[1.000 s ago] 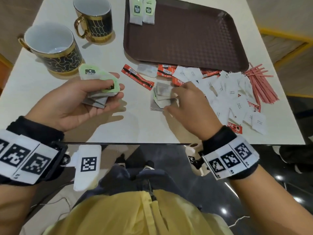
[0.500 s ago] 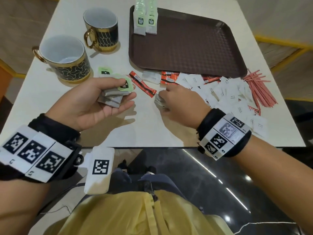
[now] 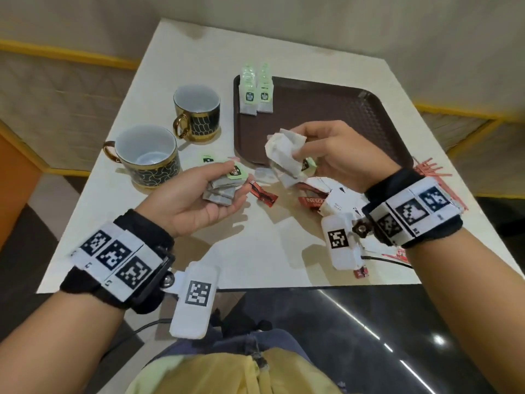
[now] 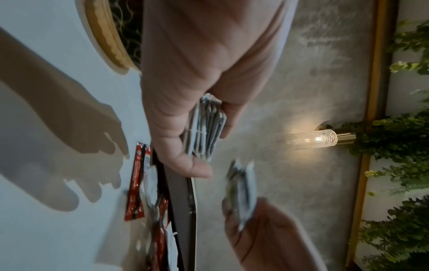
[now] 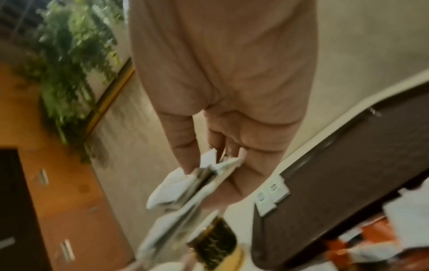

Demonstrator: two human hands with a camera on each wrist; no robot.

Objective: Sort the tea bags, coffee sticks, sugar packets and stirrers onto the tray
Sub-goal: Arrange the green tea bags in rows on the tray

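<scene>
My left hand [image 3: 218,189] lies palm up over the table and holds a small stack of tea bags [image 3: 224,186] [image 4: 206,128] under its thumb. My right hand [image 3: 321,155] [image 5: 209,165] is raised above the tray's near edge and grips a bunch of tea bags [image 3: 284,156] [image 5: 192,183] with green tags. Two rows of tea bags [image 3: 257,93] lie at the far left corner of the brown tray [image 3: 341,115]. Red coffee sticks [image 3: 262,194], white sugar packets [image 3: 338,204] and red stirrers [image 3: 431,172] lie on the table in front of the tray.
Two black-and-gold mugs [image 3: 146,155] [image 3: 197,112] stand on the white table [image 3: 255,251] left of the tray. A loose green tag [image 3: 208,159] lies between the near mug and my left hand. The table's near edge is close to my wrists.
My right hand has picked up a bunch of tea bags from the table and lifted it up toward the tray. The left hand kept its stack and rose slightly.
</scene>
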